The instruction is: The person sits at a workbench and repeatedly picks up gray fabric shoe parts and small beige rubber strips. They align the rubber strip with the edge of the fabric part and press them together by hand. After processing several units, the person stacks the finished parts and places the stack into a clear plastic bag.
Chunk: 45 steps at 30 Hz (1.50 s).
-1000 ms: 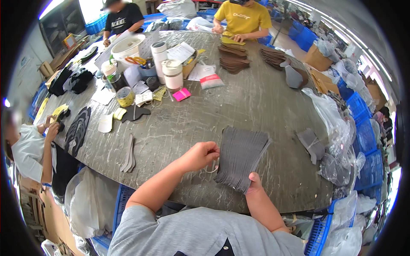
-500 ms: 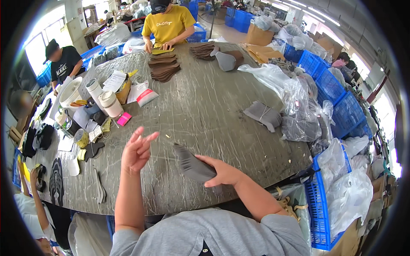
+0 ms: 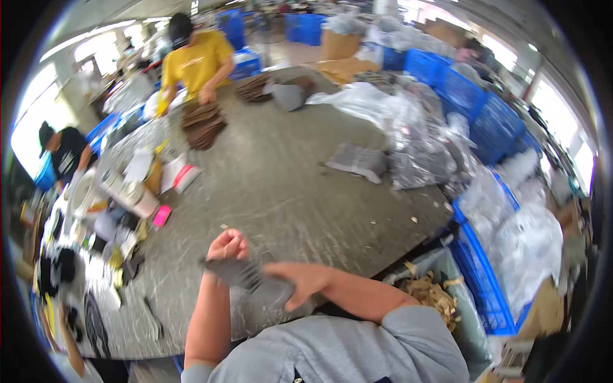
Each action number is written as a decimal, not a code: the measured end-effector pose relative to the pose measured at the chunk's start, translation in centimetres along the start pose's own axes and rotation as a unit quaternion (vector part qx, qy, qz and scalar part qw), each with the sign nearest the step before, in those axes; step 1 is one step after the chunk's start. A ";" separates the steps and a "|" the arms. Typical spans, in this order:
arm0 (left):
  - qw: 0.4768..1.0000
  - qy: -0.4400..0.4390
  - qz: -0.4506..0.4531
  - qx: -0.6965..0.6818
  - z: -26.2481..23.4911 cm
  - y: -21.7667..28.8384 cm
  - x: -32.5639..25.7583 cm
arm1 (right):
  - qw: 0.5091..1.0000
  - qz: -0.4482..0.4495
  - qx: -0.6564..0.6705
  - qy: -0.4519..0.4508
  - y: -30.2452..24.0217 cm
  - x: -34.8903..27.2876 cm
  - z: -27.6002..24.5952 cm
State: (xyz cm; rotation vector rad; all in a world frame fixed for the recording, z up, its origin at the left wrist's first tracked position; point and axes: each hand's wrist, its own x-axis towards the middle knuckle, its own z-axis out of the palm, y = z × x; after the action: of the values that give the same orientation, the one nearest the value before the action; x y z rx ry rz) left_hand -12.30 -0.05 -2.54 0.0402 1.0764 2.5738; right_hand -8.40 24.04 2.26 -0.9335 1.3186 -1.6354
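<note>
My right hand (image 3: pixel 302 278) is closed on a stack of dark grey cut pieces (image 3: pixel 254 281), gripping its right end above the near edge of the table. The pieces are slightly fanned and blurred by motion. My left hand (image 3: pixel 228 245) is just beyond the left end of the stack, its fingers curled together. Whatever those fingers pinch, if anything, is too small and blurred to make out. Farther off to the right lies another bundle of grey pieces (image 3: pixel 357 161) on the table.
The worn table (image 3: pixel 255 185) bears cups and papers on its left, and a pink pad (image 3: pixel 162 216). Brown stacks (image 3: pixel 203 124) lie before a person in yellow (image 3: pixel 198 64). Plastic bags (image 3: pixel 415 150) crowd the right. A bin of beige strips (image 3: pixel 434 300) and blue crate (image 3: pixel 485 287) stand nearby.
My left hand's fingers have gone from spread to curled, and the hand has come down toward the stack. My right hand has shifted left with the stack. The whole view has turned.
</note>
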 end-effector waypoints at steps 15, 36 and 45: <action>0.968 -0.121 -0.091 0.199 2.8 2.9 3.1 | 0.928 0.006 -0.270 0.255 0.3 -5.8 -1.9; 0.612 -0.009 0.341 0.714 10.5 -10.6 3.6 | 0.673 0.221 -0.349 0.613 1.3 -5.6 -10.3; 0.435 -0.154 0.241 0.854 19.3 -7.3 5.5 | 0.679 0.053 -0.616 0.396 3.9 -9.8 -9.0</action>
State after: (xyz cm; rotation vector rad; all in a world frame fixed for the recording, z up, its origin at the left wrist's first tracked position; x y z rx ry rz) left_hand -12.17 19.71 5.47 1.2967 3.0501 0.3723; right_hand -12.23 35.98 -3.70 -0.7462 3.1989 -0.8321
